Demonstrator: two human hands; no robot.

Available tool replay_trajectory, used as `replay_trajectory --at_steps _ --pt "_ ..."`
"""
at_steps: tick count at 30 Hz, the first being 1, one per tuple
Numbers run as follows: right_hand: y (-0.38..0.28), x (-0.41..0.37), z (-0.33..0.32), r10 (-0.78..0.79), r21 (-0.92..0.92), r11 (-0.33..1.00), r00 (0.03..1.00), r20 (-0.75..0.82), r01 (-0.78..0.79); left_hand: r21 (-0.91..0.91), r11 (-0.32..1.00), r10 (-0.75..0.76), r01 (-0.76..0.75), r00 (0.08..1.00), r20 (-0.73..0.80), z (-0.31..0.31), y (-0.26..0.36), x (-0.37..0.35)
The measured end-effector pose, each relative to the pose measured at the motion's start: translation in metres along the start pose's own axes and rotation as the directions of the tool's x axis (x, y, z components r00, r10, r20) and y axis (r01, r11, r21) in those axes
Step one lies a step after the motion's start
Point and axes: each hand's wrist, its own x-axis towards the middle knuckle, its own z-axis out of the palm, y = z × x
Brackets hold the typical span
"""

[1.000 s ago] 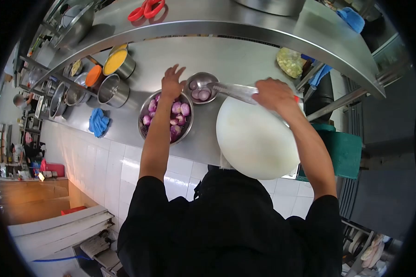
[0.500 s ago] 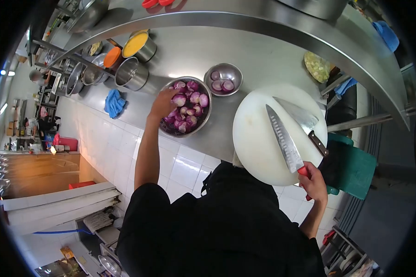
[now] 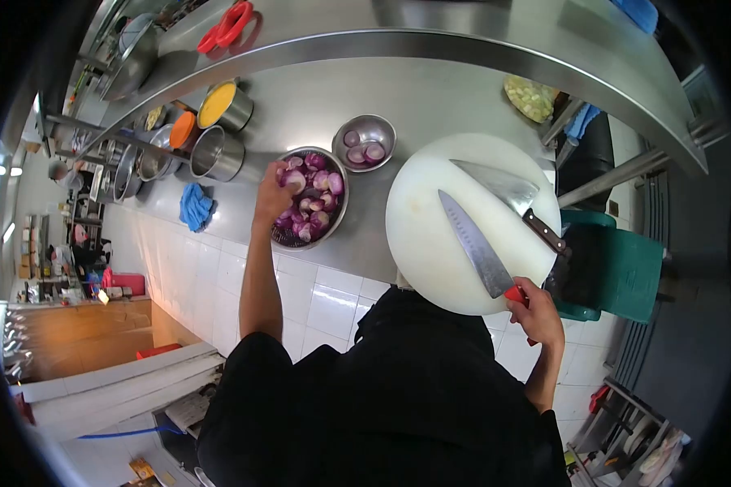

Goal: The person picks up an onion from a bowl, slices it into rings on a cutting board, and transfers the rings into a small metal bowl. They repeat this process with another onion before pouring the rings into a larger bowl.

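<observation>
My left hand reaches into a steel bowl full of peeled purple onions, its fingers closed around one onion. My right hand grips the red handle of a long knife whose blade lies flat over the round white cutting board. A second, broader knife with a dark handle rests on the board's far right side. A smaller steel bowl beyond holds a few onion halves.
Steel pots, one with yellow sauce and one with orange, stand at the left of the counter. A blue cloth lies near the counter edge. Red scissors sit on the shelf above. A green bin stands at right.
My left hand went from above the small bowl into the onion bowl and closed on an onion. My right hand drew the red-handled knife back from the small bowl to the board's near edge.
</observation>
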Motion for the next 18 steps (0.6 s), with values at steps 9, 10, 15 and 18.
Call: replay_trajectory --at_steps 9,10,15,18 --pt "0.02 -0.004 -0.02 -0.152 -0.168 0.977 0.979 -0.135 0.129 -0.375 0.908 -0.221 0.188 0.974 -0.045 0.001 0.033 0.009" --pt "0.02 -0.004 -0.02 -0.153 -0.17 0.977 0.978 -0.141 0.128 -0.475 0.84 -0.285 0.264 0.958 0.028 -0.001 0.021 0.012" --pt "0.031 -0.005 -0.019 -0.2 -0.164 0.971 0.966 -0.163 0.173 0.393 0.906 0.192 -0.159 0.98 -0.047 0.025 -0.018 0.042" --pt "0.015 -0.004 -0.021 -0.024 -0.088 0.996 0.985 -0.172 0.009 -0.072 0.954 0.292 -0.29 0.956 0.025 0.066 0.022 0.073"
